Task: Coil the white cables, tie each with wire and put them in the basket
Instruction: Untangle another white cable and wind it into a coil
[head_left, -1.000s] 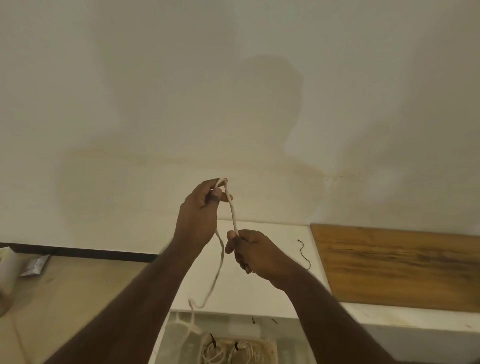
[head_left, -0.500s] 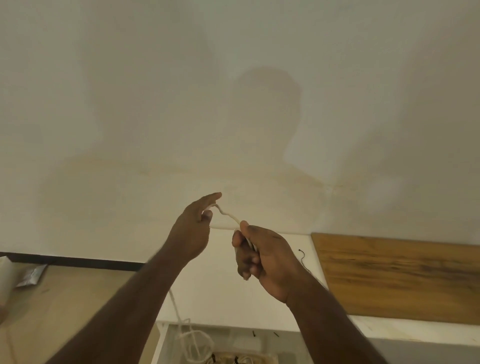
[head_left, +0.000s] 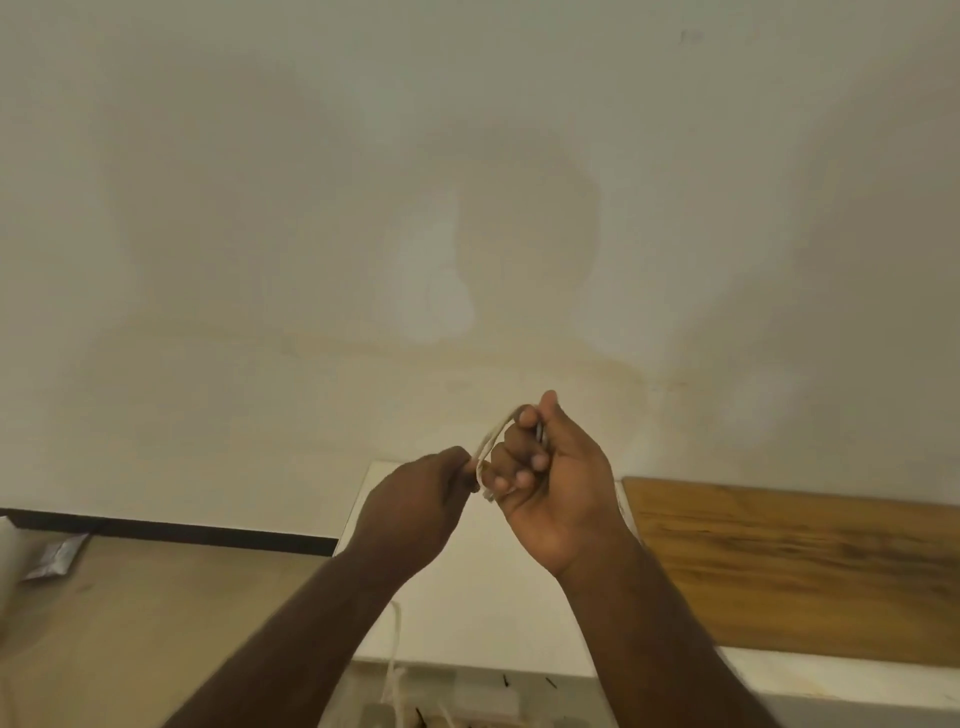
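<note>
This looks like a plain room in a home or a bare workroom, though nothing settles which. Behind and above the grip rises a cream plaster wall (head_left: 311, 208), unpainted-looking and marked by a faint tide-line stain and the person's own shadow. Directly under the grip lies a white surface (head_left: 467, 597), and to the right of the grip a worn wooden board (head_left: 805, 566) with dark grain lies flat on a white ledge. To the left of the grip and lower is a tan floor (head_left: 156, 623), edged by a dark skirting strip (head_left: 208, 532), with a crumpled silver wrapper (head_left: 54, 556) lying on it.
</note>
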